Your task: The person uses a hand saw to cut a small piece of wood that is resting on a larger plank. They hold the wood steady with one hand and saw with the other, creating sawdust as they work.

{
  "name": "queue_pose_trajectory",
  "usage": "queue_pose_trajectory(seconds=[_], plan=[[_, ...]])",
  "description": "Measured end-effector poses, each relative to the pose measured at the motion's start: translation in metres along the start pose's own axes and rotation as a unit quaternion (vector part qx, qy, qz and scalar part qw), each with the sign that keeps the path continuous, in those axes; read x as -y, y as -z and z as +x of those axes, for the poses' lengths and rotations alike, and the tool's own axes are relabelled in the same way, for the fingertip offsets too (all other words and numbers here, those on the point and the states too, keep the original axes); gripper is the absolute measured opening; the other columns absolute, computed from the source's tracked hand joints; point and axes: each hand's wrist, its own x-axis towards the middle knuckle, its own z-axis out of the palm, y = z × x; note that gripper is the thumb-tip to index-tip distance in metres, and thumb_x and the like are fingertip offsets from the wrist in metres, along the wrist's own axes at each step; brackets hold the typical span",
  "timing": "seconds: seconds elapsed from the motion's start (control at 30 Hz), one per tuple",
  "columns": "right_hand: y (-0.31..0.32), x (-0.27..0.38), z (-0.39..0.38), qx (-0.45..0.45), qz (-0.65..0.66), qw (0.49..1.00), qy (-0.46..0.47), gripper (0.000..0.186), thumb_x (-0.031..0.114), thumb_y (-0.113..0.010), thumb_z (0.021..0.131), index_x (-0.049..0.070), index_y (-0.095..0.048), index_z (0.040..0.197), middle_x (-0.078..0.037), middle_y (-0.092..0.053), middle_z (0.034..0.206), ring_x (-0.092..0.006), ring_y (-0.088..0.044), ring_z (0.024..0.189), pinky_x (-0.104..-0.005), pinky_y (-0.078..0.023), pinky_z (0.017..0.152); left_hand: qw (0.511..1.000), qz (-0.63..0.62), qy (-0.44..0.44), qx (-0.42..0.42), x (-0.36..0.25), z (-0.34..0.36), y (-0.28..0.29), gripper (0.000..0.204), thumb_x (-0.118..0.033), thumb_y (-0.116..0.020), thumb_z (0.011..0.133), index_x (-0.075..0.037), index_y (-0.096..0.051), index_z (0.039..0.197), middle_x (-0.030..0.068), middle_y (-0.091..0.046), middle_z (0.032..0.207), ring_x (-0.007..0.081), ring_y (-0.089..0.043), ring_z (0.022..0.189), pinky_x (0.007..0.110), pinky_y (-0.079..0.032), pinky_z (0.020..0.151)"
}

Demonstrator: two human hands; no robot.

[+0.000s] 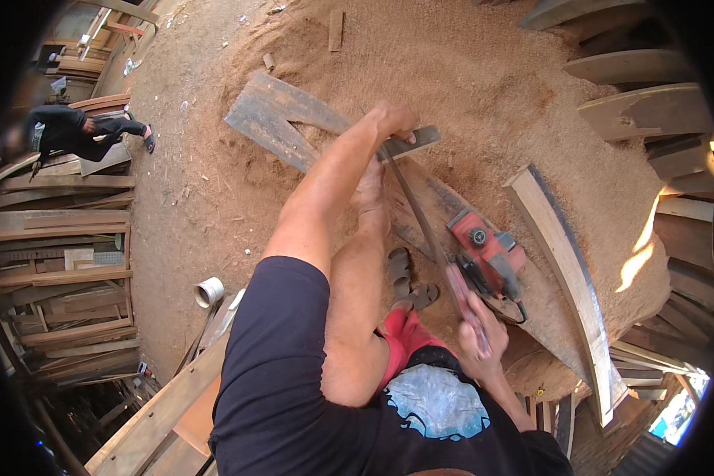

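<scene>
The work in hand looked like a two-handed stroke with a long dark tool (418,202), probably a file or saw, though its edge was too small to tell. It ran aslant from the upper middle of the frame toward the lower right, passing over the dark plank (266,115) and just beside a red power planer (492,254). The next move seemed to call for a steady far end, an even push along the tool's length, and care for the bare foot (369,182) near its upper end.

The left arm reached from the lower middle up to the upper middle, elbow slightly bent, wrist arched over. The left hand (395,120) was bent onto a dark flat strip (424,139) set crosswise at the tool's top; it appeared closed on that strip, its underside hidden. The right hand (485,343), right of centre low in the frame, was wrapped around the tool's pinkish handle (462,292) — blurred, but plainly narrow — with the forearm rising from the lower edge.

A curved timber (563,278) lay on sawdust to the right, sandals (422,297) rested near the centre — and a person in dark clothes (71,131) showed at upper left.
</scene>
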Motion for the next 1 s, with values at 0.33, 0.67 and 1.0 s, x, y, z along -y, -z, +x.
queue_pose_trajectory(seconds=[0.33, 0.67, 1.0], plan=[[-0.015, -0.010, 0.028, 0.006, -0.021, 1.000, -0.010, 0.044, 0.006, -0.066, 0.092, -0.006, -0.060, 0.134, -0.023, -0.071, 0.123, -0.0303, -0.073, 0.109, -0.0362, -0.056, 0.092, 0.998, 0.038, -0.033, 0.044, 0.014, 0.020, -0.009, 0.039, -0.045, -0.075, 0.089, -0.015, -0.075, 0.114, 0.0102, -0.077, 0.103, 0.0341, -0.072, 0.102, 0.049, -0.056, 0.082], [-0.073, -0.033, 0.108, -0.020, 0.031, 0.999, 0.006, 0.044, 0.005, -0.064, 0.095, -0.004, -0.059, 0.137, -0.023, -0.070, 0.125, -0.0275, -0.072, 0.109, -0.0344, -0.054, 0.093, 0.994, 0.039, 0.033, 0.094, 0.001, 0.016, 0.001, 0.044, -0.048, -0.080, 0.086, -0.016, -0.077, 0.117, 0.0051, -0.077, 0.113, 0.0276, -0.071, 0.113, 0.044, -0.057, 0.088], [-0.006, -0.012, -0.023, 0.004, -0.011, 1.000, -0.025, 0.044, 0.011, -0.064, 0.094, -0.005, -0.060, 0.136, -0.023, -0.070, 0.125, -0.0328, -0.072, 0.113, -0.0389, -0.054, 0.096, 0.998, 0.022, 0.038, 0.039, -0.004, -0.005, 0.008, 0.041, -0.044, -0.080, 0.087, -0.014, -0.077, 0.114, 0.0066, -0.077, 0.111, 0.0274, -0.072, 0.110, 0.043, -0.057, 0.086]])
